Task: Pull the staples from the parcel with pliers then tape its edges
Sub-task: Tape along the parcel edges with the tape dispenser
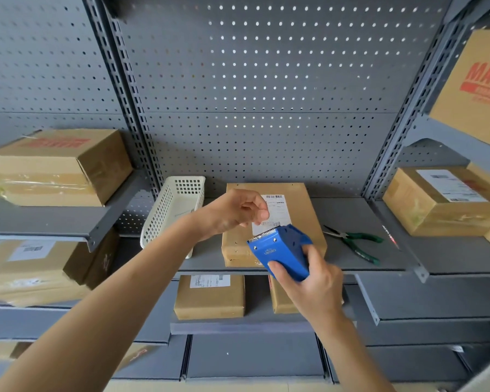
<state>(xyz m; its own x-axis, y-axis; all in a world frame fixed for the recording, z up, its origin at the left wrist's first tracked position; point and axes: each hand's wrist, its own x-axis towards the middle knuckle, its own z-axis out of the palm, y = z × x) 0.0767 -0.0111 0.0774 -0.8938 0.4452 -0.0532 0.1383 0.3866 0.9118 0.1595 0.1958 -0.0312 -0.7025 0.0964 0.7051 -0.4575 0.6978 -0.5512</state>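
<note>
Pliers (354,243) lie set aside on the shelf (379,261), right of the parcel (303,205); stapling stage judged complete. Right hand (314,281) grips the tape dispenser (280,250); left hand (235,210) pinches at its blade edge. No edge visibly taped yet.

Grey perforated back panel (266,94) behind slotted uprights (130,108); grey metal shelves (351,258) holding cardboard boxes (60,165) left, right and below; evenly lit.

The parcel (300,210) is a flat brown cardboard packet with a white barcode label, lying on the grey shelf (379,258); the green-handled pliers (354,243) lie on the shelf just to its right, apart from it. The blue tape dispenser (280,253), toothed edge up, is gripped above the parcel's near edge
</note>
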